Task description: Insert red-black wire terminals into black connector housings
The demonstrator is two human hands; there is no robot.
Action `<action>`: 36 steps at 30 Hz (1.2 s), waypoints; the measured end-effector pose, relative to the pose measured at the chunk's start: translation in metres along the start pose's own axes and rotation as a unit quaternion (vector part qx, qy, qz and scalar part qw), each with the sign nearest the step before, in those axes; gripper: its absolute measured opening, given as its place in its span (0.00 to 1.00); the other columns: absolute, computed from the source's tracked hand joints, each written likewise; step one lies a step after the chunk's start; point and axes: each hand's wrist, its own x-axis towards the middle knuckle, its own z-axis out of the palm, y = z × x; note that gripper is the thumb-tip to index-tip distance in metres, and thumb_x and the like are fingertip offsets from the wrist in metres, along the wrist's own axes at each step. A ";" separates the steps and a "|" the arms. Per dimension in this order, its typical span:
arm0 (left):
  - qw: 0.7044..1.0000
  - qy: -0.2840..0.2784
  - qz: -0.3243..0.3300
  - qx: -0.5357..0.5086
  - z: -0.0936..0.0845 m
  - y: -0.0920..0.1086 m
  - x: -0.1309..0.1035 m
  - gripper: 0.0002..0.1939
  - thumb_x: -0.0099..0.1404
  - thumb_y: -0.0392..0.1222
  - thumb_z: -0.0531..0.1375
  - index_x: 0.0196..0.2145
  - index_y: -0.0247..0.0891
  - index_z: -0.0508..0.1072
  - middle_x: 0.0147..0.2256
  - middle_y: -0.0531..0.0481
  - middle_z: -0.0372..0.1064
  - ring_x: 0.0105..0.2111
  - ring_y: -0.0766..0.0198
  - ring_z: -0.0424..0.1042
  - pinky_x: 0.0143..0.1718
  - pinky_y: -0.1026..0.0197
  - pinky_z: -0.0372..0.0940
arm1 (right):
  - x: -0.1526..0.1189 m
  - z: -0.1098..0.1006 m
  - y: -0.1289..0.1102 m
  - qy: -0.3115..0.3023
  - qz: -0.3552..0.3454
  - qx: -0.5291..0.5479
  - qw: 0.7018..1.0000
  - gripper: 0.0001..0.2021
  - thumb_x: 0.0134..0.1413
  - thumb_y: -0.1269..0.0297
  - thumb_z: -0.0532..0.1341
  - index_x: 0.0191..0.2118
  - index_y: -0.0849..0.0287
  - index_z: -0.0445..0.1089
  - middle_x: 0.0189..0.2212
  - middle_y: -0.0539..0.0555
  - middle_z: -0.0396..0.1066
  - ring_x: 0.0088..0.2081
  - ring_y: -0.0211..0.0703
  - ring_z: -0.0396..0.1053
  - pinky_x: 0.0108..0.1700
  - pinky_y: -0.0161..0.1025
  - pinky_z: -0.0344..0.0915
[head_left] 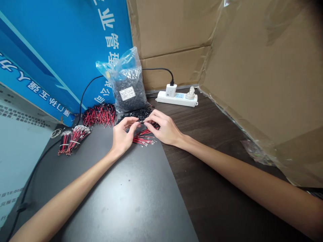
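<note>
Between the fingertips of both hands is a small dark piece [141, 122], too small to make out fully. My left hand [124, 133] pinches its left end, and my right hand [163, 127] pinches the right end. Loose red and black wires [144, 139] with pale metal ends lie just below the fingers. Right behind the hands is a pile of small black parts [137, 113], partly hidden by them. A larger heap of red and black wires [99, 115] sits to the left, with tied wire bundles [75, 137] nearer the left edge of the grey mat.
A clear bag of black parts [130, 89] with a white label stands behind the hands. A white power strip [177, 98] holds a plugged charger. Cardboard [257, 84] rises at right, a blue panel [63, 43] at left. A black cable [37, 164] runs along the left.
</note>
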 end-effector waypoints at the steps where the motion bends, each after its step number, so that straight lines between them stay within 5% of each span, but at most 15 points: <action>1: 1.000 0.001 -0.002 -0.001 0.000 0.000 0.000 0.08 0.63 0.42 0.65 0.39 0.36 0.76 0.34 0.47 0.79 0.33 0.62 0.80 0.40 0.59 0.75 | 0.000 0.000 0.000 -0.001 -0.001 0.000 1.000 0.06 0.65 0.69 0.59 0.37 0.58 0.71 0.34 0.54 0.69 0.36 0.43 0.70 0.40 0.42 0.69; 36: 0.998 -0.013 0.026 0.058 -0.001 0.003 -0.002 0.08 0.60 0.41 0.67 0.38 0.38 0.79 0.36 0.48 0.79 0.32 0.63 0.77 0.38 0.58 0.75 | 0.000 -0.001 0.001 -0.009 -0.005 0.003 1.000 0.06 0.67 0.67 0.58 0.38 0.56 0.73 0.36 0.55 0.73 0.39 0.46 0.72 0.43 0.45 0.70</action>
